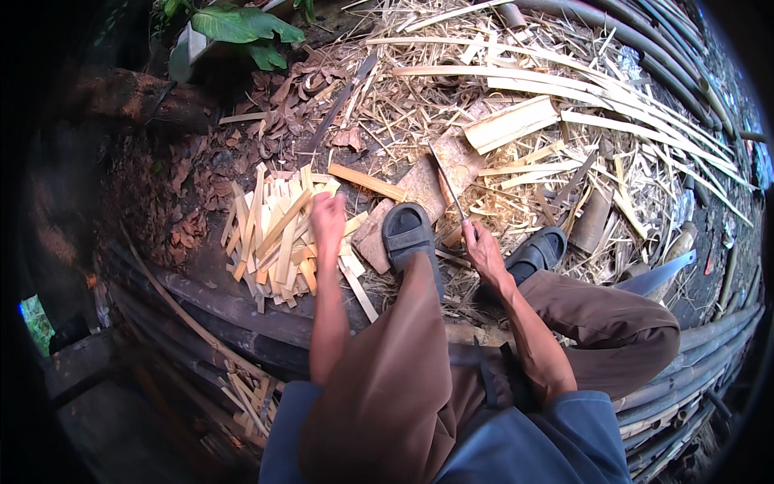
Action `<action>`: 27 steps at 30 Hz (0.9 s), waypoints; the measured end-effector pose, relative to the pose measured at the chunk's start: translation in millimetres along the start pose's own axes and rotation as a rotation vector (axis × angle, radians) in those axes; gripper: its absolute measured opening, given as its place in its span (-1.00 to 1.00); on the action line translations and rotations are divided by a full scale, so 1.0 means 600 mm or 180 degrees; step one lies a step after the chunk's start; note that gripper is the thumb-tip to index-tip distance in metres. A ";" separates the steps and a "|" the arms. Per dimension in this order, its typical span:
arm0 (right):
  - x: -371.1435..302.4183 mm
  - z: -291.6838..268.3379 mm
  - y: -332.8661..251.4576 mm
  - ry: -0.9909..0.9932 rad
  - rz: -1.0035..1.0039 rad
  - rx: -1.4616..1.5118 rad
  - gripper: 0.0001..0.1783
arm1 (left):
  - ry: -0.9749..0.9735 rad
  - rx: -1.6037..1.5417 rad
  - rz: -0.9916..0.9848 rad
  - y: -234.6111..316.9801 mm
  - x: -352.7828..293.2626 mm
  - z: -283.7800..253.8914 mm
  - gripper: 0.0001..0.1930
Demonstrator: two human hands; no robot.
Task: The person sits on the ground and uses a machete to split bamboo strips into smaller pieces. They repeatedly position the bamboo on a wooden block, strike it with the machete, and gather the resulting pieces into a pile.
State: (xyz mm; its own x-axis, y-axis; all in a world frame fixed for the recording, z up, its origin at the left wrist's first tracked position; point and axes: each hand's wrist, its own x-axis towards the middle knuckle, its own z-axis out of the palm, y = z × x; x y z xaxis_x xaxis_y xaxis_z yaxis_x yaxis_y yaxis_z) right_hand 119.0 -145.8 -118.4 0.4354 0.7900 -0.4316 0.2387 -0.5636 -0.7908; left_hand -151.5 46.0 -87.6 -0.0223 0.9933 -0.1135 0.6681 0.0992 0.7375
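My right hand (483,248) is closed around the handle of a knife (448,182). Its long, narrow blade points away from me over a flat wooden board (424,181). My left hand (328,222) is smeared by motion over the right side of a pile of short split bamboo pieces (274,234); whether its fingers hold anything does not show. Just beyond that hand, one wider bamboo piece (367,182) lies slanting, with its right end against the board. A broad split bamboo section (511,124) rests across the board's far end.
Long bamboo strips (580,85) curve across the far right, over shavings. A saw blade (657,274) lies right of my sandalled right foot (538,250). My left foot (408,234) is on the board. Bamboo poles (677,387) run behind; a leafy plant (242,26) stands far left.
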 end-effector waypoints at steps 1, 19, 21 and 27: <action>0.000 -0.006 -0.006 -0.0071 0.0087 0.0038 -0.45 | 0.0045 -0.0061 -0.0261 0.010 0.020 0.045 -0.57; -0.079 -0.037 -0.089 -0.0329 0.0071 -0.0525 -0.51 | 0.0143 -0.3326 -0.0888 0.163 -0.047 0.078 -0.43; -0.089 -0.027 -0.103 -0.0406 -0.0121 -0.0324 -0.50 | 0.0113 -0.2994 -0.0716 0.174 -0.065 0.069 -0.44; -0.098 0.011 -0.131 -0.0516 -0.0617 -0.0013 -0.60 | 0.0108 -0.1211 0.0007 0.175 -0.096 0.074 -0.35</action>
State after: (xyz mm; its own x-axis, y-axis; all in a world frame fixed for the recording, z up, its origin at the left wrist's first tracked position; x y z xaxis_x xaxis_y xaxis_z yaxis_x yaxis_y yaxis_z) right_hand 68.7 -146.4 -33.7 0.2363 0.9116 -0.3363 0.3079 -0.3985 -0.8640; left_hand -47.1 -3.7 -33.2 -0.0501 0.9943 -0.0943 0.3444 0.1058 0.9328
